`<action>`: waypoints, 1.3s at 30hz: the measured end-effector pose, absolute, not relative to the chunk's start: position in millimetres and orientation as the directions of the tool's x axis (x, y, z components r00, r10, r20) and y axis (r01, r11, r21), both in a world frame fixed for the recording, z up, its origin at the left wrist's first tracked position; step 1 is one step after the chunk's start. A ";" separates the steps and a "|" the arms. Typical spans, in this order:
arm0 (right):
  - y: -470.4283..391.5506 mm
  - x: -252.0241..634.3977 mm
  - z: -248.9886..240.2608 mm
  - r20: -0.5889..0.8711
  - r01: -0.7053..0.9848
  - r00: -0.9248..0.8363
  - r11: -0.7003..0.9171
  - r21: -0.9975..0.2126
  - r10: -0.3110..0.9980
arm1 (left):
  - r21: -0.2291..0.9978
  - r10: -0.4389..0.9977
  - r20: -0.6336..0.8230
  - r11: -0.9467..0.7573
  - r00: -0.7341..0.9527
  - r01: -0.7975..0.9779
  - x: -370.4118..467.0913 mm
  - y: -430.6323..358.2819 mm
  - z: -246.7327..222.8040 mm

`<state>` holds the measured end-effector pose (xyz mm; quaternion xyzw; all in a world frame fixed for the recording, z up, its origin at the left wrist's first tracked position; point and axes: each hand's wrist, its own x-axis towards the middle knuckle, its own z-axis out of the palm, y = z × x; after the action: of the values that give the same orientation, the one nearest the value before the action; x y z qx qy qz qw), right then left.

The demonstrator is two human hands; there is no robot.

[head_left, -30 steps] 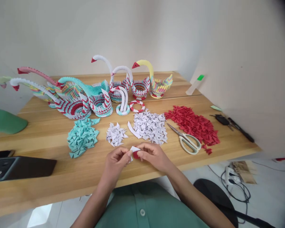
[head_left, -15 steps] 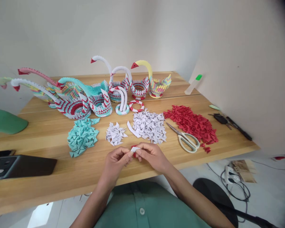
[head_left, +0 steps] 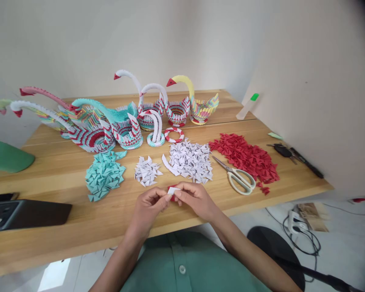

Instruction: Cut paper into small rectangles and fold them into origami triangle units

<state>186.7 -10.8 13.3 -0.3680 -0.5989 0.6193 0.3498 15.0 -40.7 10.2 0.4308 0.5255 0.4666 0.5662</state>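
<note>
Close to the table's front edge, my left hand (head_left: 150,205) and my right hand (head_left: 195,198) meet with thumbs and fingertips pinched. Between them they grip a small white folded paper piece (head_left: 172,190) together with red paper pieces, partly hidden by the fingers. Just beyond lie a small heap of white paper triangles (head_left: 147,171), a larger white heap (head_left: 191,160) and a curved white strip of joined pieces (head_left: 169,165). Teal triangles (head_left: 105,176) are piled to the left, red triangles (head_left: 246,156) to the right. Scissors with cream handles (head_left: 237,178) rest beside the red pile.
Several paper swans (head_left: 93,134) stand along the back of the wooden table (head_left: 109,239). A red-and-white paper ring (head_left: 174,135) lies before them. Left are a green bottle (head_left: 9,156) and a dark box-shaped device (head_left: 33,213); right, keys (head_left: 282,151) and a black pen-like object (head_left: 307,163).
The view has shifted very slightly. Both hands stay in place, and the white piece between the fingertips is turned a little, with more of its face showing.
</note>
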 end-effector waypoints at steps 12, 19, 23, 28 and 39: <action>-8.4 186.6 7.5 -0.072 0.028 -0.456 -0.066 -0.997 0.887 | 0.989 0.990 -0.141 0.140 -0.004 -0.036 18.8 -38.7 13.9; -10.0 184.9 8.9 -0.071 0.058 -0.415 -0.051 -0.997 0.907 | 0.999 1.000 -0.002 0.003 -0.010 0.044 21.1 -37.9 12.1; -13.0 180.5 8.4 -0.047 0.046 -0.375 -0.031 -0.998 0.926 | 0.972 0.991 0.135 -0.131 -0.005 0.194 20.6 -40.4 7.9; -13.6 176.1 3.6 -0.072 -0.008 -0.376 -0.081 -0.997 0.924 | 0.877 0.949 0.314 -0.281 -0.023 0.390 21.7 -43.3 6.4; -7.1 178.5 1.3 -0.090 0.000 -0.351 -0.096 -0.995 0.932 | 0.994 0.994 -0.102 0.101 -0.036 -0.043 17.7 -32.6 -10.2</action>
<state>178.5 -7.1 1.3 -0.4216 -0.5524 0.6087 0.3828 17.7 -32.6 -10.2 0.4537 0.5238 0.4938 0.5253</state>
